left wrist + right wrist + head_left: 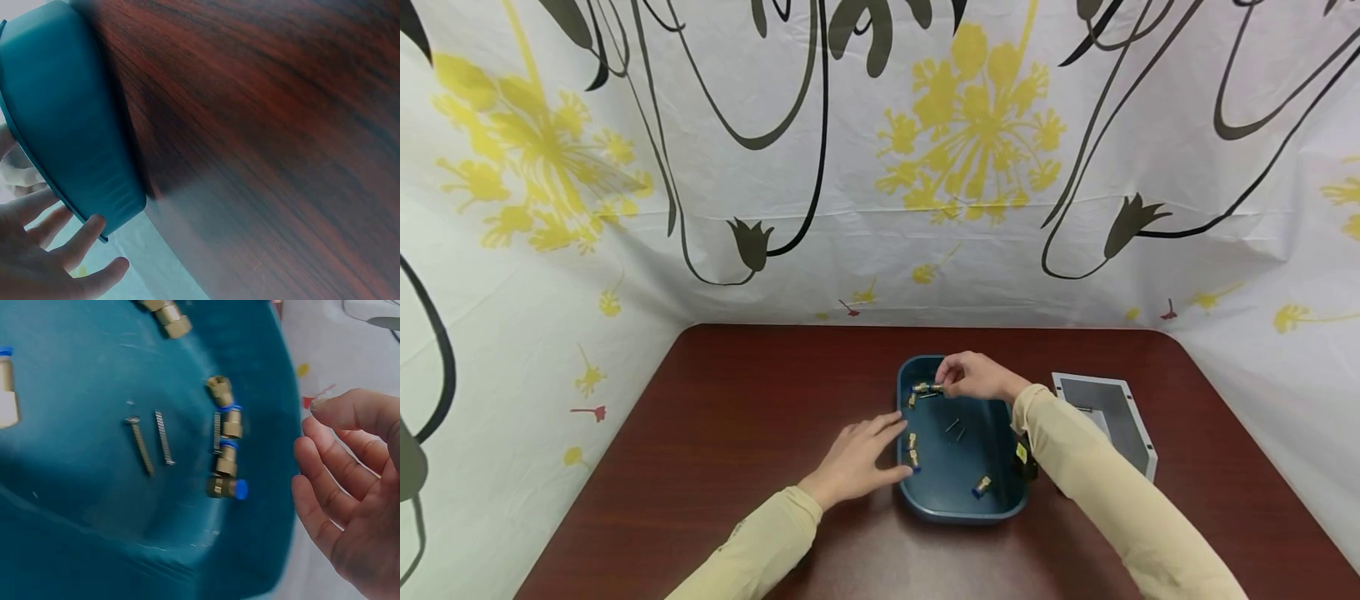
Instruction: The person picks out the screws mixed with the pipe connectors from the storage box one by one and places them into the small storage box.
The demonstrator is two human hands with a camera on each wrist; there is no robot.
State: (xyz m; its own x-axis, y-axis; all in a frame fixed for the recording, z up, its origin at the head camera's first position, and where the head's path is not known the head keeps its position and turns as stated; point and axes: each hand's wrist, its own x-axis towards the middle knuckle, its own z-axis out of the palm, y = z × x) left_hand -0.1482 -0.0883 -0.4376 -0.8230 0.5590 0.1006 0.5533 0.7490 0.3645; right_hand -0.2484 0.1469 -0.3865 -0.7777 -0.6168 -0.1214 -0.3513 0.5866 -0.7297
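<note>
A blue-green plastic tray (940,492) stands on the table. Inside it are several brass fittings with blue ends (232,422), mostly along one side, and several screws (164,437). My left hand (859,462) is at the near left side, its spread fingers (84,240) at the rim and holding nothing. Over the tray's far end is my right hand (976,375), close to the fittings in the head view. The right wrist view shows its fingers (337,469) loosely bent beside the tray wall, with nothing between thumb and fingers.
To the tray's right lies a shallow grey metal box (1112,392), partly behind the right sleeve (1097,458). A black object with a yellow label (1022,454) sits against the tray's right side. Patterned fabric (865,208) hangs behind the dark red table (737,400).
</note>
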